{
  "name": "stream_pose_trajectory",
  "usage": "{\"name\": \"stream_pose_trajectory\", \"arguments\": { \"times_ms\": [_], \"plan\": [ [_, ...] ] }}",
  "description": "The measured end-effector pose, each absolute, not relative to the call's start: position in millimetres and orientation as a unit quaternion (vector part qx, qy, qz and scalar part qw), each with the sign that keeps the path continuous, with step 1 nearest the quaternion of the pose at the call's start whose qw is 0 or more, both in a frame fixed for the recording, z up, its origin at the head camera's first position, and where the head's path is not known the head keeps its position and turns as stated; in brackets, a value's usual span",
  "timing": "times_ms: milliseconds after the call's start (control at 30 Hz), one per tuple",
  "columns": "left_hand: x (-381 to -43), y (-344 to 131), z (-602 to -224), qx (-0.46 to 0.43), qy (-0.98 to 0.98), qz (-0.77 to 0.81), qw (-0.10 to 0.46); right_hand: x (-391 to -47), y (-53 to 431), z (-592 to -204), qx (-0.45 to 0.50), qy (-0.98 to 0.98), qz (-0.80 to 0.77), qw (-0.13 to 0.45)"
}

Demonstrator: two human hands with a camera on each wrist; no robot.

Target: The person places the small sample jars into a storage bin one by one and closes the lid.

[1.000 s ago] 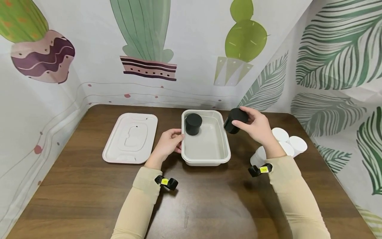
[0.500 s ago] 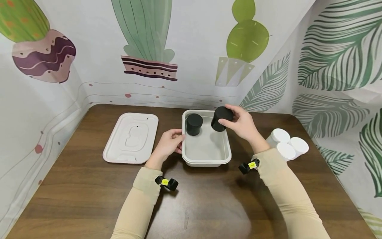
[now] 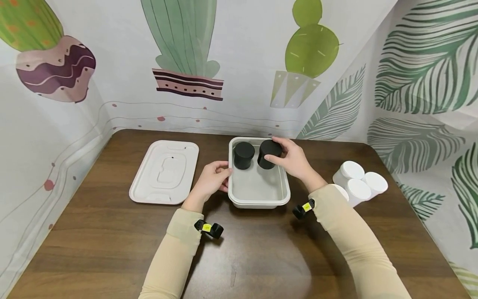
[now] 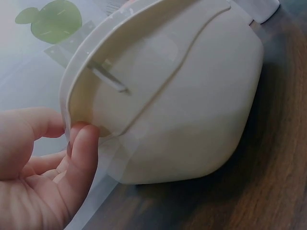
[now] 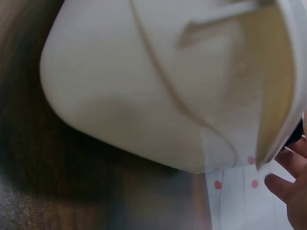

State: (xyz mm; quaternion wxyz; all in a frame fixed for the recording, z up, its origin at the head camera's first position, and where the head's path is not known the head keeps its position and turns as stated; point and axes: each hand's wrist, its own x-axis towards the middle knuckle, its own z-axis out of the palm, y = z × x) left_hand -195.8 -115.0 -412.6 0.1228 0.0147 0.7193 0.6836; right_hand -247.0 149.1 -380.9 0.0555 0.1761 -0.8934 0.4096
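A pale, deep rectangular plastic box (image 3: 257, 203) stands without its cover at the table's middle. My left hand (image 3: 210, 179) pinches its left rim between thumb and fingers; the left wrist view shows the thumb and fingertips at the rim (image 4: 67, 103). In the box's far left corner stands a black cylindrical jar (image 3: 244, 156), upright. Beside it, over the far right corner, my right hand (image 3: 293, 160) grips a second black jar (image 3: 267, 155) between thumb and fingers. In the right wrist view the right hand (image 5: 292, 179) shows only at the edge, mostly behind the box wall.
A white rectangular lid (image 3: 164, 172) lies flat on the wooden table (image 3: 231, 257) left of the box. Several white cylindrical jars (image 3: 358, 189) stand grouped on the right, one partly behind the right sleeve (image 3: 336, 211). A printed cloth (image 3: 242, 112) hangs behind the table.
My right hand has carried the second black jar leftward from outside the box's right rim, over it, to beside the first jar. The left hand keeps its hold on the rim.
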Motion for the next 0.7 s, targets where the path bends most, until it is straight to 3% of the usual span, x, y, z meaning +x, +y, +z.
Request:
{"name": "stream_pose_trajectory", "arguments": {
  "times_ms": [700],
  "plan": [
    [-198, -114, -415, 0.018, 0.713, 0.690, 0.124, -260, 145, -391, 0.179, -0.942, 0.285, 0.007]
  ]
}}
